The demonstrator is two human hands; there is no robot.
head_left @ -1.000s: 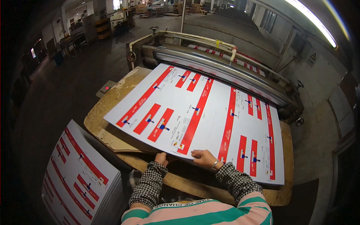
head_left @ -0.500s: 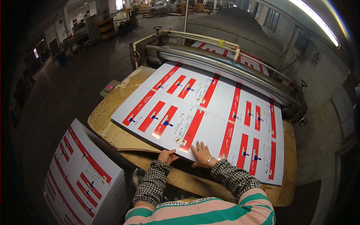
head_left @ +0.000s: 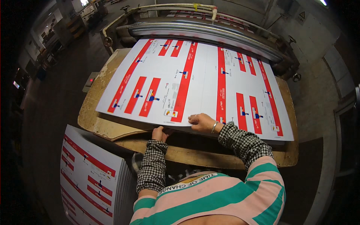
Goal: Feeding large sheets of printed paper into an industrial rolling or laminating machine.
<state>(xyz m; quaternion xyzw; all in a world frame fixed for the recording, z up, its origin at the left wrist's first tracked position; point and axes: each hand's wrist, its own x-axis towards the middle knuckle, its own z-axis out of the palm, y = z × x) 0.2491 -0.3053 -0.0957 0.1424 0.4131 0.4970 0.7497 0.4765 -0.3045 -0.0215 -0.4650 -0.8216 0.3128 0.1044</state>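
A large white printed sheet with red bars and small blue figures lies on a worn wooden table, its far edge close to the metal rollers. Its near edge is raised a little above the table. My right hand is closed on that near edge, fingers on top and a bracelet at the wrist. A short way to the left, my left hand grips at the same edge from below, its fingertips partly hidden under the sheet.
To my lower left stands a tall stack of similar printed sheets. A machine frame with a pipe rail spans the far end, with a handwheel at its right. A small box with a red light sits left of the table.
My right hand went from lying flat with spread fingers to pinching the sheet's near edge. That edge has come up slightly, and the left hand has curled under it. The view has tilted downward.
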